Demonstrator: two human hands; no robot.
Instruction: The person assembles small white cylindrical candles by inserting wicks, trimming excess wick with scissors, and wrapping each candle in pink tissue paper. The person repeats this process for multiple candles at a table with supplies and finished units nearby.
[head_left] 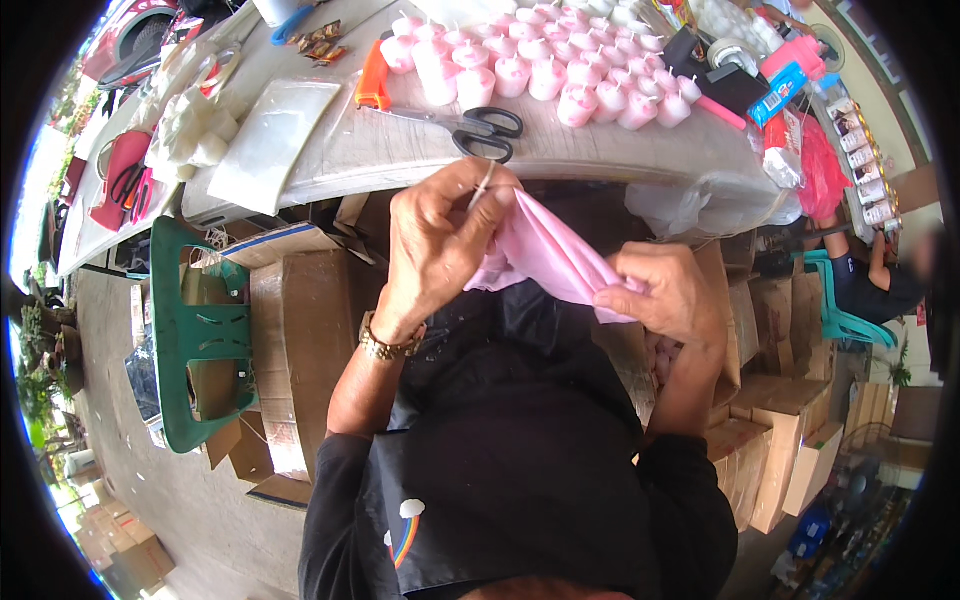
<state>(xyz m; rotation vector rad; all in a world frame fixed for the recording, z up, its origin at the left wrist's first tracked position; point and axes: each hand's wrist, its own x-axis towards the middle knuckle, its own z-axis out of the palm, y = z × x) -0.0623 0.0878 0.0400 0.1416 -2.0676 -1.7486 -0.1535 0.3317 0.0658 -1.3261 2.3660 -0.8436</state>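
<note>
A thin pink cloth [552,245] is stretched between my two hands, in front of the table edge. My left hand [437,235] pinches its upper end between thumb and fingers, and a thin pale strip [482,184] sticks out there. The lower right end is gripped in my closed right hand [668,288]. Just beyond my left hand, black-handled scissors [486,133] lie on the table [640,150]. Behind them stand many short pink candles [547,78] with white wicks, packed close together. An orange cutter-like tool [373,78] lies to their left.
Clear plastic sheets [275,140] and bundled white pieces [200,130] lie on the table's left. A clear plastic bag [700,205] hangs at the right edge. Below are a green chair [200,335] and cardboard boxes [300,350]. Another person [880,285] sits at the far right.
</note>
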